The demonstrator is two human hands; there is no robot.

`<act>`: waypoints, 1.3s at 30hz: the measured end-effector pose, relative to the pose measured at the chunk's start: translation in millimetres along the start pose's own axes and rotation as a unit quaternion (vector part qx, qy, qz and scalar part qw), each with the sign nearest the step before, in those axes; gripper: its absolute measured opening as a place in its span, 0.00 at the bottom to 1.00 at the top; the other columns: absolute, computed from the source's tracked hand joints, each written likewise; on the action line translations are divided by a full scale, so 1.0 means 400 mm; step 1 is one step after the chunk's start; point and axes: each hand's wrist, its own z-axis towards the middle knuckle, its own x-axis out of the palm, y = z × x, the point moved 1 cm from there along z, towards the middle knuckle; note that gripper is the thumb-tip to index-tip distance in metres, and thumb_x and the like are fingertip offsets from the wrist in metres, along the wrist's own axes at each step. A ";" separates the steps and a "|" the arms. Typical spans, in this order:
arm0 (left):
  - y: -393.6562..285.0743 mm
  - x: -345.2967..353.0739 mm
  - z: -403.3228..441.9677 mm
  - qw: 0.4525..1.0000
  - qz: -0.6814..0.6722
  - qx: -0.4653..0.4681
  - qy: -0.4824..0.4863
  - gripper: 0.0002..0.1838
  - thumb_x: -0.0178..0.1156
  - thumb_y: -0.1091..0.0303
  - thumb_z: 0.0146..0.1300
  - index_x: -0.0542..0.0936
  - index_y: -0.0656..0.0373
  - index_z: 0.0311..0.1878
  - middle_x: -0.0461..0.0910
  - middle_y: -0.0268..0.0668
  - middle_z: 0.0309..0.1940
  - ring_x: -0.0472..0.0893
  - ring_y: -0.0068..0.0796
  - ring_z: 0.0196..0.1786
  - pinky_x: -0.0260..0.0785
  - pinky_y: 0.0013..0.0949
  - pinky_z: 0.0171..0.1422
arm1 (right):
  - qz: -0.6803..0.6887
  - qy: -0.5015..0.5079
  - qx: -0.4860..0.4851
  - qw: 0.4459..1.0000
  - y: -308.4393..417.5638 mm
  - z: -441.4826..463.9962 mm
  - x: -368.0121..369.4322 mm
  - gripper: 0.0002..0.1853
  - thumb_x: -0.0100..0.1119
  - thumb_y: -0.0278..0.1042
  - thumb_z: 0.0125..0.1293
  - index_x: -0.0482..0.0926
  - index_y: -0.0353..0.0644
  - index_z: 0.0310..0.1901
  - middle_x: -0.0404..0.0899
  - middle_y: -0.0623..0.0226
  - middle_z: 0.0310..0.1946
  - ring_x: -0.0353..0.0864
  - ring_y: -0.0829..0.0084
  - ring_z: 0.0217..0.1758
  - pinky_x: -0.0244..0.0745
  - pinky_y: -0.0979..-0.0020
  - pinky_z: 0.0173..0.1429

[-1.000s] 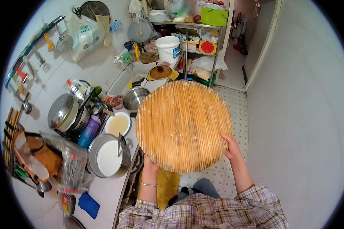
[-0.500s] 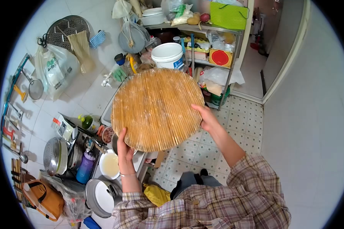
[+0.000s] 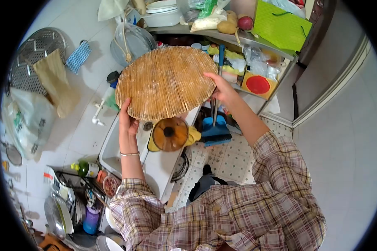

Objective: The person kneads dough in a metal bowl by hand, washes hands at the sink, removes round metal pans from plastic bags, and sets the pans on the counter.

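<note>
A round tan board of narrow slats (image 3: 165, 83), marked with whitish smears, is gripped at its rim by both hands: at the near left edge by the left hand (image 3: 129, 120), at the right edge by the right hand (image 3: 223, 90), each thumb laid on top. A silver-coloured bangle (image 3: 130, 154) is worn on the left wrist. The board is held in the air above the far end of the white sink (image 3: 111, 152). Just below its near edge in view, a round amber glass lid with a black knob (image 3: 170, 136) is set on a yellow cloth (image 3: 194, 136). Farther out, brown potatoes (image 3: 227, 27), a dark red onion (image 3: 245, 23) and a bright green bag (image 3: 280, 25) are held on a metal shelf (image 3: 259, 40).
</note>
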 end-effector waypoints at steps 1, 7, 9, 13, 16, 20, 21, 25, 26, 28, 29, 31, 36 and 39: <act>0.007 0.003 0.056 1.000 0.006 -0.007 0.000 0.21 0.54 0.62 0.62 0.67 0.62 0.56 0.76 0.40 0.49 0.78 0.33 0.48 0.75 0.33 0.49 | 0.010 0.012 -0.013 1.000 0.021 0.043 -0.006 0.22 0.57 0.39 0.58 0.69 0.39 0.52 0.74 0.63 0.47 0.76 0.68 0.47 0.74 0.62 0.50; 0.073 0.032 0.258 0.999 -0.019 -0.037 0.010 0.21 0.54 0.63 0.62 0.68 0.61 0.55 0.76 0.39 0.48 0.78 0.32 0.48 0.75 0.32 0.49 | -0.014 0.009 0.009 1.000 0.104 0.213 -0.073 0.22 0.57 0.39 0.59 0.68 0.39 0.53 0.75 0.62 0.47 0.77 0.68 0.47 0.75 0.63 0.49; 0.094 0.037 0.286 0.999 -0.025 -0.037 0.005 0.20 0.56 0.63 0.60 0.70 0.61 0.54 0.77 0.37 0.47 0.78 0.31 0.47 0.75 0.31 0.48 | -0.012 -0.010 0.003 1.000 0.109 0.242 -0.085 0.22 0.57 0.39 0.58 0.69 0.38 0.52 0.75 0.63 0.46 0.78 0.68 0.45 0.75 0.64 0.48; 0.123 0.065 0.340 0.999 -0.013 -0.029 -0.008 0.20 0.56 0.63 0.61 0.70 0.61 0.54 0.77 0.38 0.47 0.79 0.30 0.46 0.75 0.30 0.48 | 0.005 0.002 0.001 1.000 0.128 0.301 -0.125 0.20 0.57 0.39 0.59 0.71 0.39 0.50 0.76 0.63 0.46 0.78 0.69 0.46 0.75 0.64 0.49; 0.141 0.082 0.365 0.999 0.000 -0.034 -0.024 0.20 0.56 0.62 0.60 0.70 0.61 0.54 0.77 0.38 0.46 0.79 0.30 0.46 0.75 0.29 0.45 | 0.007 -0.003 0.023 1.000 0.146 0.337 -0.160 0.20 0.57 0.38 0.59 0.71 0.39 0.50 0.76 0.63 0.46 0.78 0.69 0.47 0.75 0.63 0.49; 0.182 0.088 0.398 0.998 0.010 -0.039 -0.050 0.20 0.55 0.62 0.60 0.70 0.60 0.54 0.77 0.37 0.46 0.79 0.30 0.46 0.75 0.31 0.47 | -0.002 -0.024 0.016 1.000 0.161 0.371 -0.179 0.20 0.59 0.37 0.58 0.72 0.39 0.51 0.77 0.63 0.45 0.78 0.68 0.46 0.75 0.65 0.49; 0.190 0.097 0.396 0.999 -0.011 -0.020 -0.031 0.20 0.54 0.63 0.61 0.69 0.61 0.54 0.77 0.38 0.47 0.79 0.31 0.46 0.75 0.32 0.47 | -0.002 -0.019 0.018 1.000 0.161 0.385 -0.189 0.20 0.59 0.37 0.58 0.72 0.39 0.51 0.77 0.63 0.45 0.78 0.68 0.46 0.75 0.65 0.49; 0.200 0.102 0.386 0.999 -0.017 -0.002 -0.038 0.21 0.54 0.61 0.61 0.69 0.61 0.55 0.76 0.40 0.47 0.79 0.32 0.46 0.76 0.32 0.45 | -0.017 -0.010 0.022 1.000 0.146 0.416 -0.213 0.21 0.61 0.37 0.57 0.72 0.38 0.50 0.77 0.63 0.45 0.78 0.68 0.46 0.75 0.67 0.48; 0.201 0.101 0.387 0.999 -0.010 -0.011 -0.046 0.21 0.54 0.60 0.61 0.69 0.60 0.55 0.76 0.40 0.48 0.79 0.32 0.46 0.76 0.31 0.44 | -0.020 -0.015 0.019 1.000 0.145 0.417 -0.219 0.21 0.61 0.37 0.57 0.72 0.37 0.50 0.77 0.63 0.45 0.78 0.68 0.46 0.75 0.67 0.48; 0.209 0.084 0.392 0.999 0.018 -0.014 -0.049 0.23 0.54 0.57 0.61 0.69 0.60 0.55 0.76 0.39 0.48 0.79 0.32 0.46 0.76 0.31 0.44 | -0.008 0.012 0.019 1.000 0.140 0.416 -0.222 0.21 0.61 0.38 0.57 0.72 0.38 0.50 0.76 0.64 0.46 0.77 0.68 0.46 0.75 0.67 0.47; 0.209 0.071 0.393 0.997 0.049 -0.023 -0.048 0.24 0.53 0.54 0.61 0.69 0.59 0.56 0.76 0.38 0.49 0.79 0.31 0.47 0.75 0.31 0.45 | 0.000 0.013 0.025 1.000 0.144 0.411 -0.219 0.21 0.62 0.38 0.57 0.73 0.38 0.50 0.76 0.64 0.46 0.77 0.68 0.46 0.75 0.66 0.48; 0.202 0.091 0.386 0.998 0.025 -0.014 -0.058 0.25 0.55 0.52 0.61 0.69 0.58 0.56 0.76 0.36 0.48 0.77 0.31 0.49 0.72 0.32 0.49 | -0.015 0.021 0.040 0.999 0.149 0.411 -0.215 0.25 0.61 0.43 0.57 0.71 0.39 0.53 0.74 0.62 0.49 0.76 0.66 0.50 0.72 0.63 0.52; 0.184 0.036 0.356 0.995 -0.089 -0.022 -0.035 0.37 0.42 0.35 0.61 0.68 0.62 0.57 0.75 0.39 0.51 0.74 0.33 0.53 0.67 0.34 0.56 | -0.078 0.016 0.086 0.993 0.173 0.391 -0.230 0.39 0.51 0.64 0.57 0.62 0.38 0.59 0.67 0.58 0.56 0.66 0.64 0.60 0.64 0.57 0.60; 0.180 -0.042 0.298 0.948 -0.279 0.060 0.141 0.46 0.31 0.31 0.61 0.60 0.70 0.61 0.65 0.51 0.59 0.65 0.46 0.62 0.58 0.42 0.65 | -0.058 -0.011 0.102 0.993 0.159 0.311 -0.274 0.35 0.48 0.62 0.60 0.64 0.39 0.57 0.69 0.58 0.53 0.68 0.64 0.57 0.69 0.59 0.56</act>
